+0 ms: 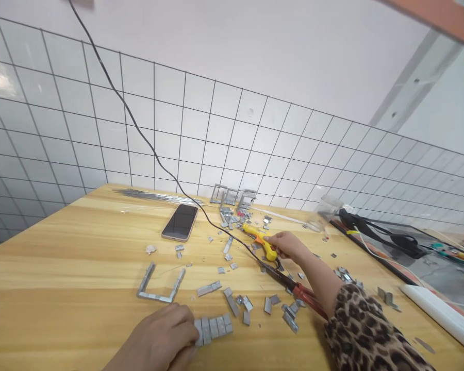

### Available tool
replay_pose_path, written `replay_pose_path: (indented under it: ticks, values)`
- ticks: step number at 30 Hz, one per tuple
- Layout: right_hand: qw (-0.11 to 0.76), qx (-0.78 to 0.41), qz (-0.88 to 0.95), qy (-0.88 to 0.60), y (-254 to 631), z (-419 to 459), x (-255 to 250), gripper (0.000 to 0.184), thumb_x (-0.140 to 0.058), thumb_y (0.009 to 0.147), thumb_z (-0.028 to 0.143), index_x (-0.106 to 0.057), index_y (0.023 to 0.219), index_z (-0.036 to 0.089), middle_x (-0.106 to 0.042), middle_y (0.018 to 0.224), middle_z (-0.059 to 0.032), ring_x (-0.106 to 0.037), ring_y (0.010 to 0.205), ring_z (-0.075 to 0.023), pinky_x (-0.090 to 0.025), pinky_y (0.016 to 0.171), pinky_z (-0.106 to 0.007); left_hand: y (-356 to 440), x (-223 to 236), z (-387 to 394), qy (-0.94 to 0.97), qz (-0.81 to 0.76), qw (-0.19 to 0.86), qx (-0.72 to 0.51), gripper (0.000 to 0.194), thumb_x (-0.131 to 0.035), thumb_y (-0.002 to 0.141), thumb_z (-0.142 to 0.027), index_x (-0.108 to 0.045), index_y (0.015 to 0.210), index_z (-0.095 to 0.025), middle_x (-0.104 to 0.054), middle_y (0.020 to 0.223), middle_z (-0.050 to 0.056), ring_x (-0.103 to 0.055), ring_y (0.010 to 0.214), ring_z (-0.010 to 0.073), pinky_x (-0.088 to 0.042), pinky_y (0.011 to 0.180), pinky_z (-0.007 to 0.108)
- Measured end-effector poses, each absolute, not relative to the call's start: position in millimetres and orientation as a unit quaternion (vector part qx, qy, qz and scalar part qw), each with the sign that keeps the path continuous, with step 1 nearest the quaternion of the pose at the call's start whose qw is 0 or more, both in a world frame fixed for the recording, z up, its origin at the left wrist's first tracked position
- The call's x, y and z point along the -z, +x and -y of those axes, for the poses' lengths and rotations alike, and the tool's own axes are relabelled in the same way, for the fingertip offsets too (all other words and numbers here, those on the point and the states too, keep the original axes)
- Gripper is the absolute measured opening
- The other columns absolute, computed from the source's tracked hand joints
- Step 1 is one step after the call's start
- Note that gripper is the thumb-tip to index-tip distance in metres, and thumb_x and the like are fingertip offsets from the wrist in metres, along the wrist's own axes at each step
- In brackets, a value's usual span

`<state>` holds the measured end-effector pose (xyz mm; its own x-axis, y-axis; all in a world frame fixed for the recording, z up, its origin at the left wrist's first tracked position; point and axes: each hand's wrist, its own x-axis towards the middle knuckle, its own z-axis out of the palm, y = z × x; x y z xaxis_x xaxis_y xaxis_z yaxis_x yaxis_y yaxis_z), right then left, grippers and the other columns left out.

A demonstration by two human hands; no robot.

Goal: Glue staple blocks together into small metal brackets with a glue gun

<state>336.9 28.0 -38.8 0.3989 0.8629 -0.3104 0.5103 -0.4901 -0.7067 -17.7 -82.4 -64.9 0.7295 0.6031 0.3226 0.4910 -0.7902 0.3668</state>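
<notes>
Hands apart. Left hand (164,332): fingers curled at left end of grey block row (213,328), tabletop (81,268) front; grip unclear. Right hand (288,243): fingers bent, touching yellow glue gun (270,251) mid-tabletop; closure unclear.

One head-worn view, looking forward and down across the counter (81,278).
The camera sits above the counter's near side, facing the tiled wall (178,129) toward 12 o'clock, with the wall's lines slanting down toward 3 o'clock. Its wide view takes in both hands: the left hand (162,335), close to the lens, enters from 7 o'clock; the right hand (288,245) reaches farther out, its leopard-print sleeve (371,330) entering between 4 and 5 o'clock.
</notes>
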Motion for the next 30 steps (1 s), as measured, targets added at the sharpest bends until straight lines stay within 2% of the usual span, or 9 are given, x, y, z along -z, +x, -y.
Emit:
replay_pose_path:
  ticks: [4,7,9,11,15,20,25,30]
  values:
    - [0.248,-0.237,0.475,-0.811,331,-21,28,0.03,-0.058,0.092,0.031,-0.057,0.119,0.018,-0.06,0.121,-0.0079,-0.063,0.099,-0.0223,-0.054,0.081,-0.042,-18,66,79,0.921,-0.27,0.131,-0.247,0.026,-0.037,0.09,-0.012,-0.058,0.076,-0.02,-0.062,0.078,0.004,-0.059,0.068,0.0167,-0.047,0.059,0.024]
    - [0.253,-0.156,0.516,-0.804,320,-10,18,0.027,-0.058,0.092,0.032,-0.059,0.115,0.017,-0.062,0.117,-0.0071,-0.063,0.096,-0.021,-0.053,0.08,-0.041,-22,64,75,0.909,-0.27,0.123,-0.293,0.029,-0.034,0.092,-0.012,-0.06,0.081,-0.02,-0.061,0.075,0.003,-0.059,0.068,0.0157,-0.045,0.059,0.024]
    - [0.259,-0.124,0.553,-0.782,308,2,12,0.021,-0.059,0.091,0.031,-0.062,0.105,0.016,-0.066,0.102,-0.0044,-0.064,0.085,-0.0181,-0.053,0.075,-0.037,-29,59,71,0.891,-0.294,0.113,-0.327,0.028,-0.035,0.094,-0.013,-0.06,0.085,-0.02,-0.061,0.075,0.002,-0.059,0.068,0.0148,-0.044,0.06,0.023]
    - [0.263,-0.114,0.594,-0.752,291,18,7,0.016,-0.057,0.088,0.03,-0.066,0.088,0.017,-0.068,0.079,-0.0012,-0.062,0.068,-0.0171,-0.05,0.065,-0.031,-38,51,65,0.87,-0.323,0.1,-0.359,0.024,-0.039,0.095,-0.015,-0.062,0.09,-0.02,-0.061,0.074,0.001,-0.059,0.066,0.0136,-0.043,0.06,0.023]
    - [0.253,-0.117,0.678,-0.68,258,49,1,0.017,-0.055,0.084,0.031,-0.068,0.079,0.021,-0.068,0.07,0.0009,-0.057,0.059,-0.0159,-0.044,0.056,-0.027,-56,33,51,0.829,-0.372,0.058,-0.414,0.017,-0.048,0.092,-0.02,-0.064,0.085,-0.018,-0.06,0.066,-0.001,-0.056,0.058,0.0109,-0.041,0.055,0.02]
    - [0.218,-0.104,0.751,-0.615,236,61,-1,0.02,-0.051,0.084,0.028,-0.068,0.075,0.022,-0.069,0.072,-0.0011,-0.058,0.062,-0.0173,-0.043,0.058,-0.028,-66,24,39,0.778,-0.441,0.07,-0.442,0.019,-0.054,0.089,-0.027,-0.065,0.077,-0.017,-0.059,0.06,-0.003,-0.052,0.052,0.0099,-0.038,0.051,0.02]
    - [0.149,-0.109,0.797,-0.575,220,47,3,0.023,-0.049,0.086,0.018,-0.072,0.084,0.023,-0.074,0.088,-0.0024,-0.066,0.081,-0.0185,-0.047,0.07,-0.028,-69,27,34,0.762,-0.46,0.084,-0.449,0.032,-0.053,0.089,-0.031,-0.054,0.06,-0.018,-0.048,0.053,-0.004,-0.042,0.048,0.0101,-0.033,0.048,0.022]
    - [0.06,-0.093,0.823,-0.558,196,22,10,0.024,-0.049,0.091,0.013,-0.071,0.089,0.02,-0.073,0.092,-0.0021,-0.066,0.087,-0.0152,-0.05,0.077,-0.026,-72,29,33,0.762,-0.46,0.088,-0.447,0.03,-0.049,0.091,-0.028,-0.053,0.063,-0.018,-0.048,0.058,-0.003,-0.044,0.053,0.0117,-0.034,0.051,0.024]
